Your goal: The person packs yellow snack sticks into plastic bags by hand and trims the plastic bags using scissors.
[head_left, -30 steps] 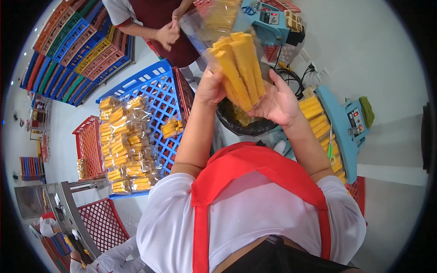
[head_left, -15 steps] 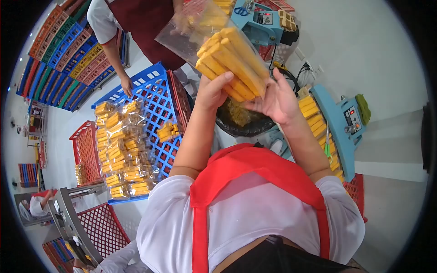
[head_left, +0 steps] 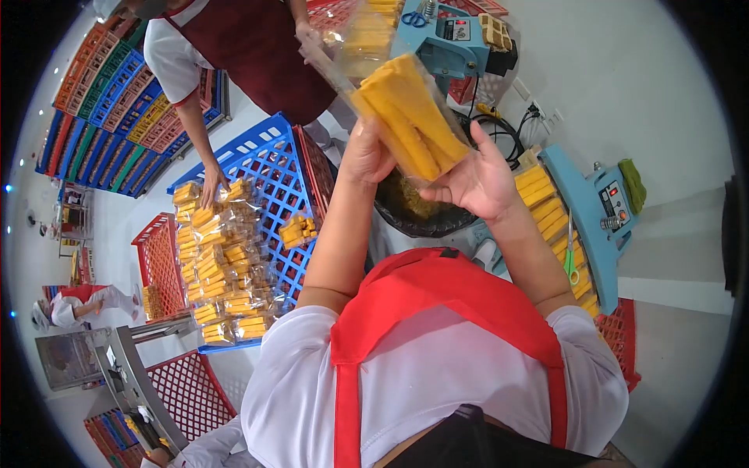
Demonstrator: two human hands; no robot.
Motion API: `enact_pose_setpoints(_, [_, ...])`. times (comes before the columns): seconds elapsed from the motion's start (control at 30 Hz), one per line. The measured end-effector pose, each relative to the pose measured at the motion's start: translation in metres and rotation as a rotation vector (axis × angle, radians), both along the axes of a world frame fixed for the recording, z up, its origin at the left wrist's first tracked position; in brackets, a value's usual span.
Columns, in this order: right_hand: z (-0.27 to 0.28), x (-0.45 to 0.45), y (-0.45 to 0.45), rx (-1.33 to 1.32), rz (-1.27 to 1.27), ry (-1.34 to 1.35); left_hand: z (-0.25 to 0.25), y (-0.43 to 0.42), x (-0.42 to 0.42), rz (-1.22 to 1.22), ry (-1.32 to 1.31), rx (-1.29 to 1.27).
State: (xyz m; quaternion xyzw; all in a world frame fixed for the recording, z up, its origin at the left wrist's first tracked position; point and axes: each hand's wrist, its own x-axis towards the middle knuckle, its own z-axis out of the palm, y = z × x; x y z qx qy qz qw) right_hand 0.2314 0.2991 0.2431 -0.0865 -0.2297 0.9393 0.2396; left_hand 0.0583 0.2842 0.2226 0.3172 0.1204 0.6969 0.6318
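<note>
A clear plastic bag of yellow sticks point(head_left: 409, 117) is raised in front of me, tilted, with its film stretching toward the upper left. My left hand point(head_left: 370, 153) grips its left side, fingers partly hidden behind it. My right hand point(head_left: 485, 178) cups the lower right end, palm up, thumb spread away and fingers curled against the bag. Beneath my hands stands a black-lined bin point(head_left: 425, 226) with yellowish scraps inside.
To the left, a blue crate point(head_left: 269, 168) bears several packed bags point(head_left: 222, 261); a co-worker's hand point(head_left: 212, 183) touches them. Right: a blue sealing machine point(head_left: 581, 210), yellow sticks point(head_left: 546, 214), green-handled scissors point(head_left: 571, 261). Another sealer point(head_left: 445, 39) stands ahead, near cables point(head_left: 511, 129).
The bag has turned in my hands, showing a flatter face, and my left thumb no longer lies across its front. The co-worker's hand has reached down onto the packed bags.
</note>
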Motion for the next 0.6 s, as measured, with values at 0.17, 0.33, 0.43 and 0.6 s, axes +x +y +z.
enact_pose_setpoints(0.17, [-0.009, -0.009, 0.008, 0.046, -0.204, -0.097, -0.002, 0.014, -0.003, 0.066, 0.009, -0.023])
enact_pose_setpoints(0.33, [-0.013, -0.02, 0.005, 0.123, -0.267, -0.163, 0.023, -0.005, -0.002, 0.331, 0.37, 0.022])
enact_pose_setpoints(0.43, [-0.02, -0.014, 0.012, -0.032, -0.011, -0.072, 0.021, -0.008, -0.016, 0.184, 0.203, 0.073])
enact_pose_setpoints(0.6, [-0.035, -0.024, 0.013, -0.109, 0.195, 0.149, 0.029, -0.017, -0.021, 0.071, 0.37, 0.126])
